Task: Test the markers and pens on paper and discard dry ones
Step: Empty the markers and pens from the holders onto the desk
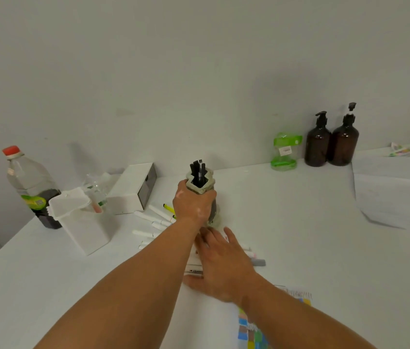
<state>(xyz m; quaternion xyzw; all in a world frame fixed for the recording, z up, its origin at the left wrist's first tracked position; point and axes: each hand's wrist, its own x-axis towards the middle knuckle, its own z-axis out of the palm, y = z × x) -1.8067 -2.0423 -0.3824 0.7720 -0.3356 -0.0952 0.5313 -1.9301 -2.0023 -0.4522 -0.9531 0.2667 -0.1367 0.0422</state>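
Several black pens (198, 170) upright in rough, notch-rimmed grey holder (207, 187).

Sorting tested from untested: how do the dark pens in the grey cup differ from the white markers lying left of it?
The black pens stand upright, bunched in the grey scalloped holder that the left hand grips; the white-barrelled markers lie flat and scattered on the white table. The pens are dark; the markers are white, one with a yellow end. Both are slim writing tools.
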